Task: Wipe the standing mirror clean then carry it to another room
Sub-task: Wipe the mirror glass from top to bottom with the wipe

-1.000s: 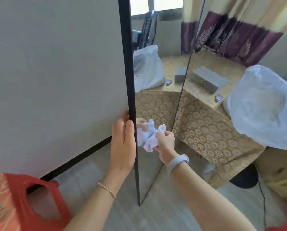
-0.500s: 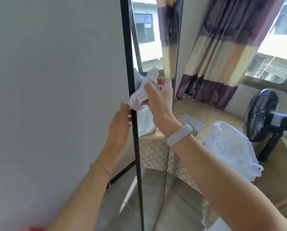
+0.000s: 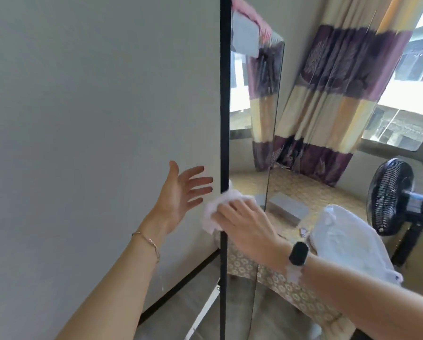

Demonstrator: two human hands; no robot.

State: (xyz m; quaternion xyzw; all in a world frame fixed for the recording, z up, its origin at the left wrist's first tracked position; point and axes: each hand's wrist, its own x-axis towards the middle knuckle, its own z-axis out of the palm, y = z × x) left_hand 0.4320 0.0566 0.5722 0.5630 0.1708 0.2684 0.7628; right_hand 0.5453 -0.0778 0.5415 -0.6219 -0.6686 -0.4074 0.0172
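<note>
The standing mirror [image 3: 252,119] is tall with a thin black frame, seen almost edge-on in the middle of the head view. Its glass reflects the window and curtain. My right hand [image 3: 247,224] presses a crumpled white cloth [image 3: 217,209] against the glass and the black left edge at about mid height. My left hand [image 3: 181,195] hovers just left of the frame with fingers spread, holding nothing and not touching the mirror. A white support leg [image 3: 203,312] of the mirror shows near the floor.
A grey wall [image 3: 95,119] stands close on the left. A bed with a gold patterned cover [image 3: 311,190] lies to the right, with a grey box [image 3: 287,208] and a white plastic bag [image 3: 347,244] on it. A black standing fan [image 3: 392,200] is by the curtained window.
My right hand has wiped down with the cloth from higher on the glass to mid height at the left edge. My left hand has let go of the frame and opened.
</note>
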